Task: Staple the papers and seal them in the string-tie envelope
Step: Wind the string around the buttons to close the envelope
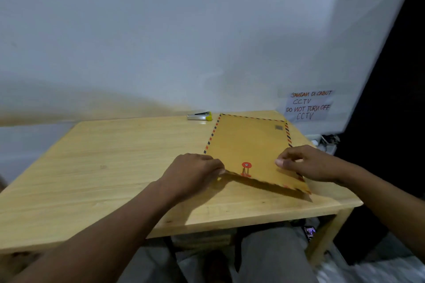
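Observation:
A brown string-tie envelope (248, 142) with a striped red and dark border lies on the right half of the wooden table (115, 167). Its near flap is folded over, and a red button (246, 165) with a short red string sits at the fold. My left hand (195, 172) pinches the flap's left end. My right hand (305, 162) presses and grips the flap's right end. No papers are visible. A silver stapler (199, 116) with a yellow-green tip rests at the table's far edge, left of the envelope and apart from both hands.
A white wall stands right behind the table. A handwritten CCTV notice (308, 105) is taped low on it at the right. A dark panel (391, 99) rises at the far right. My knees and a phone (309, 232) are below the table's front edge.

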`<action>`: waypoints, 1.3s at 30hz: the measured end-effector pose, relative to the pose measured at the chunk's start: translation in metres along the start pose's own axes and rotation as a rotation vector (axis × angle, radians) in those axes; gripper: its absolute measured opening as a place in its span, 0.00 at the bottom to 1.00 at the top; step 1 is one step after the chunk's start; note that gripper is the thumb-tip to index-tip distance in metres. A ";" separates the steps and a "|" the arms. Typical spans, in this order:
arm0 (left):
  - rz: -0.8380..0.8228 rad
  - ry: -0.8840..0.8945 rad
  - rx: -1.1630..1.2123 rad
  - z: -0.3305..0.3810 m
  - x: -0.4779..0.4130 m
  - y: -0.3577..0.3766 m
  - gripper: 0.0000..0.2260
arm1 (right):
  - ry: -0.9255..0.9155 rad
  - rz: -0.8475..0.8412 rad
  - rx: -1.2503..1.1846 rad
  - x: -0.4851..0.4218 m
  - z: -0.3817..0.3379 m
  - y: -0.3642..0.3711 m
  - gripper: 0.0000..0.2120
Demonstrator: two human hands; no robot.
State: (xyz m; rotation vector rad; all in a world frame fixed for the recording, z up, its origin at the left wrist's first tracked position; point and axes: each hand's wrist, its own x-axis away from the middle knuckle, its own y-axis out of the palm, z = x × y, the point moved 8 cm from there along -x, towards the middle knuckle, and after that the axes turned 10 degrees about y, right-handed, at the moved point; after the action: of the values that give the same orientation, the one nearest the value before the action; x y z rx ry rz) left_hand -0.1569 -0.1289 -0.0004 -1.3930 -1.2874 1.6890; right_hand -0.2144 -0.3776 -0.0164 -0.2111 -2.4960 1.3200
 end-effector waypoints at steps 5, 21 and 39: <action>0.461 -0.123 0.031 -0.024 -0.009 -0.051 0.14 | 0.041 -0.111 -0.462 0.011 -0.013 -0.023 0.38; 0.942 -0.486 0.413 -0.083 -0.057 -0.193 0.27 | -0.363 0.374 -0.660 0.028 -0.105 -0.154 0.08; 0.370 -0.800 1.103 -0.120 -0.034 -0.046 0.19 | -0.135 0.233 -1.194 -0.022 -0.075 -0.140 0.17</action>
State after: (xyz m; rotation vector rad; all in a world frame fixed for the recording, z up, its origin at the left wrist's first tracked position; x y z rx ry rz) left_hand -0.0397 -0.1059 0.0572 -0.2702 -0.1850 2.7086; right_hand -0.1662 -0.4043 0.1343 -0.6780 -3.0964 -0.2843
